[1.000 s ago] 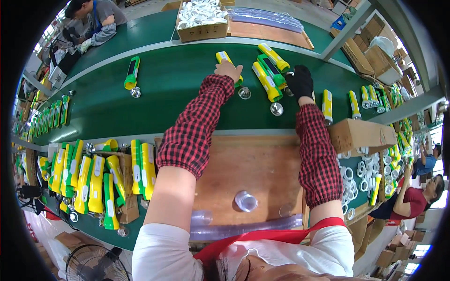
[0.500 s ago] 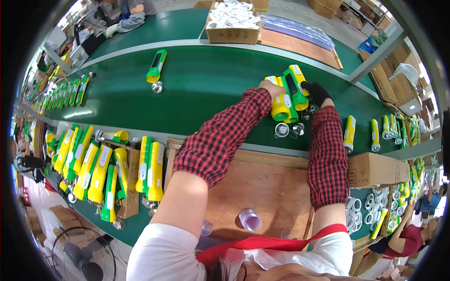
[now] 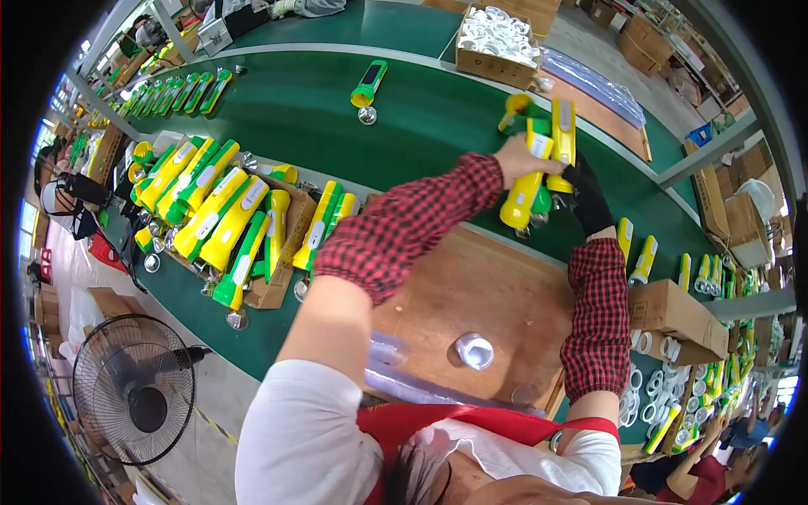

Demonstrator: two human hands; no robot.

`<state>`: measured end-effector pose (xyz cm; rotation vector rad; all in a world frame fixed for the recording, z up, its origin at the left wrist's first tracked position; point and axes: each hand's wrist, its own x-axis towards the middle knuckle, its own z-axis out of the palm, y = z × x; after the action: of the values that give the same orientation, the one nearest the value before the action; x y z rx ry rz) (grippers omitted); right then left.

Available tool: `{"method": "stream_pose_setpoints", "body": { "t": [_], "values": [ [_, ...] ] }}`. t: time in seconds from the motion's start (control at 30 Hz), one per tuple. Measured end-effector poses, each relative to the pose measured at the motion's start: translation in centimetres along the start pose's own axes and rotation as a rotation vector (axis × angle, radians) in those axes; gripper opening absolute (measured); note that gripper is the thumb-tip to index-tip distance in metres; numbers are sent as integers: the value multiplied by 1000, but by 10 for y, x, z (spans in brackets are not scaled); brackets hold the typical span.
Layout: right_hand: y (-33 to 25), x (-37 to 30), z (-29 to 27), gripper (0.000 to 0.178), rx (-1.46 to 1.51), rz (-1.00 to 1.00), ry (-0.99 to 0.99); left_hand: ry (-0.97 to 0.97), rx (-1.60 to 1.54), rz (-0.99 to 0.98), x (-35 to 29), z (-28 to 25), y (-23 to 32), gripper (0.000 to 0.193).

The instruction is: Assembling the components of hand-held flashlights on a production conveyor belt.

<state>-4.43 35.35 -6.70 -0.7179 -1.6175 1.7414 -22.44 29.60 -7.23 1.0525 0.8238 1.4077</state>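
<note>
My bare left hand point(image 3: 518, 160) is closed around a yellow and green flashlight body point(image 3: 522, 198), its wide open end toward me. Behind it, another green and yellow flashlight point(image 3: 516, 108) is partly hidden and blurred. In the black glove, my right hand point(image 3: 587, 192) has its fingers closed at the lower end of an upright yellow flashlight point(image 3: 562, 126), just right of the left hand. Small silvery reflectors point(image 3: 537, 220) hang below the flashlights. All of this is over the green conveyor belt point(image 3: 446, 109).
A green flashlight point(image 3: 368, 82) with a loose reflector lies farther up the belt. Many flashlights point(image 3: 240, 215) crowd the left side by a carton. In front of me is a wooden board point(image 3: 438, 311) with a clear round cup point(image 3: 475, 351). At right stand a carton point(image 3: 677, 316) and white rings point(image 3: 655, 396).
My view has turned, so the scene sits farther right and higher on the left side. The flashlights between my hands are now lifted and spread apart, some tilted.
</note>
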Motion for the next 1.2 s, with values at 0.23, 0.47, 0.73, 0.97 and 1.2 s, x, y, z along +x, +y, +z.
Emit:
{"method": "stream_pose_setpoints", "body": {
  "t": [0.23, 0.47, 0.73, 0.97, 1.2],
  "values": [
    [-53, -37, 149, 54, -307, -222, -279, 113, 808, 363, -161, -43, 128, 88],
    [-8, -56, 280, 36, -642, -946, -387, -151, 1426, 509, -304, -115, 176, 75],
    [28, -69, 297, 28, -1298, -1460, -671, -617, 2173, 326, -364, -116, 195, 53],
    [-15, -83, 290, 20, -1437, -1396, -443, -382, 2117, -10, -389, -94, 203, 40],
    [-48, -157, 287, 33, -1222, -1287, -234, 103, 237, -156, -372, -28, 144, 52]
  ]
}}
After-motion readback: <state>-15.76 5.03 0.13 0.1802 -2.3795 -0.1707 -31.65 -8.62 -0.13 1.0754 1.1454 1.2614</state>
